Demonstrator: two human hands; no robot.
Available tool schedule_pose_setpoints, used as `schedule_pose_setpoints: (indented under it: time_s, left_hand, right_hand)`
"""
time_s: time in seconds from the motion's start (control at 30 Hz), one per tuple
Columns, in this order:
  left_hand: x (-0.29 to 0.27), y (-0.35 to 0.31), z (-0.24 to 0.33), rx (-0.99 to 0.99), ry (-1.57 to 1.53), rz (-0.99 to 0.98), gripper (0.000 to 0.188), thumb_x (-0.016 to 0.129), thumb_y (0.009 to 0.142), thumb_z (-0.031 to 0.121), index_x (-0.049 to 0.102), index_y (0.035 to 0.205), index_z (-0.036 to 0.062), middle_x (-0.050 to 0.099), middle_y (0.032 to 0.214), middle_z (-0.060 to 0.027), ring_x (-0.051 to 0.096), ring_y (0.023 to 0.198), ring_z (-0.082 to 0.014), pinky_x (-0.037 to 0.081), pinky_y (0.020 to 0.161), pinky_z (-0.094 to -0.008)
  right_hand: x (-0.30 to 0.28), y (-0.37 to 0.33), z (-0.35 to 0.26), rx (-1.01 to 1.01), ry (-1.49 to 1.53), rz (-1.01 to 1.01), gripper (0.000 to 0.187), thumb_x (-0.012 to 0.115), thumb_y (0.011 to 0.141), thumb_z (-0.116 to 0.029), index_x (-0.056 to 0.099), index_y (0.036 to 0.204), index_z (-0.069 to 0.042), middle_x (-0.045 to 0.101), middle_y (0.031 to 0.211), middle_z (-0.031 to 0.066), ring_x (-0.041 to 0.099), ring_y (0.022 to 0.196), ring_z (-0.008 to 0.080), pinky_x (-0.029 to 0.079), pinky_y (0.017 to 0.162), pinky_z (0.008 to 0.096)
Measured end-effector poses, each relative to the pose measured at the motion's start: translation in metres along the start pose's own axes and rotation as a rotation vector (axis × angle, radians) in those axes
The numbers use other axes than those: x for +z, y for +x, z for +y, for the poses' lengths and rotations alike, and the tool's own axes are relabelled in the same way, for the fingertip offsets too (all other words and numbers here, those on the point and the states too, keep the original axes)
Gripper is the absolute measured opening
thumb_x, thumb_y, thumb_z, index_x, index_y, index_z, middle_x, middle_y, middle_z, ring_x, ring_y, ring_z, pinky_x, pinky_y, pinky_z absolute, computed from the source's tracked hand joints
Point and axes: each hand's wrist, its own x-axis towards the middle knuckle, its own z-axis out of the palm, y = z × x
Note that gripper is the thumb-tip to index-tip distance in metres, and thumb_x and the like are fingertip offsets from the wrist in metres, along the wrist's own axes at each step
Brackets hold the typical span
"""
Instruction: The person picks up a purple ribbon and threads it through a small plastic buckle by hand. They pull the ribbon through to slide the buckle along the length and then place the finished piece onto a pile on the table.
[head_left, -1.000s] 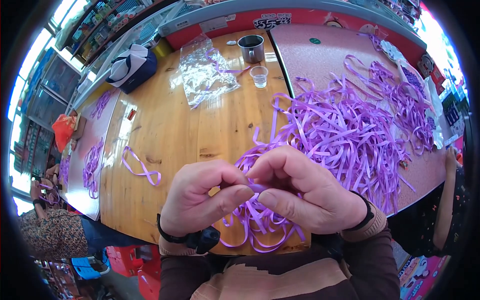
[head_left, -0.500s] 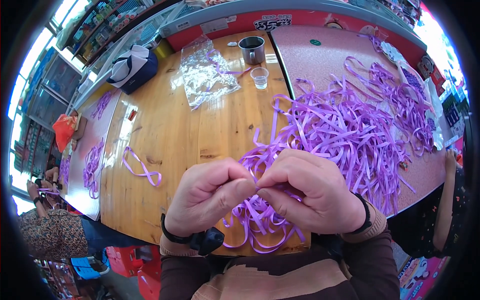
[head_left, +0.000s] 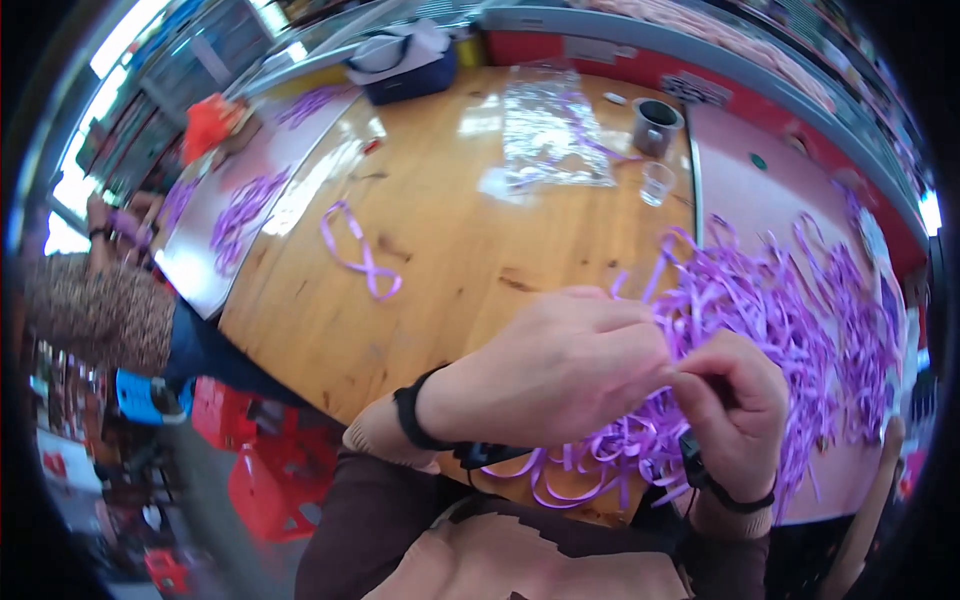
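While one twisted purple ribbon is seen near the left edge of the wooden table, a clear bag is laid by the far edge. The left hand (a black band is worn at its wrist) is held over the near right corner, fingers curled; its grip cannot be told. A metal cup is set near the far right corner. Beside the left hand, the right hand's finger and thumb are bent close; whether anything is pinched cannot be told. Many purple ribbons are heaped across the right edge, onto the pink table.

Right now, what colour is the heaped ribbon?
Purple; the heaped ribbon shows best in the head view.
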Motion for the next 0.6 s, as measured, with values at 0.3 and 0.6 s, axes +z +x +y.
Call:
schedule_pose_setpoints:
  time_s: [0.3, 0.6]
  left_hand:
    - [0.015, -0.004, -0.004, -0.407, -1.065, 0.136, 0.012, 0.056, 0.082, 0.011, 0.06, 0.087, 0.0017, 0.055, 0.072, -0.0067, 0.053, 0.068, -0.0163, 0.04, 0.061, -0.0247]
    - [0.015, -0.008, -0.008, -0.159, 0.01, 0.168, 0.01, 0.052, 0.082, 0.009, 0.056, 0.077, 0.0015, 0.051, 0.066, -0.0108, 0.051, 0.062, -0.0229, 0.041, 0.057, -0.0299]
  right_hand:
    - [0.022, -0.003, 0.011, 0.129, 0.216, 0.136, 0.003, 0.058, 0.077, 0.0, 0.056, 0.077, 0.001, 0.049, 0.061, 0.0004, 0.042, 0.054, 0.0064, 0.032, 0.048, 0.0193]
    - [0.02, 0.004, 0.005, -0.046, -0.245, 0.07, 0.006, 0.059, 0.073, 0.003, 0.053, 0.074, 0.002, 0.05, 0.067, 0.0038, 0.045, 0.058, 0.0087, 0.034, 0.052, 0.0207]
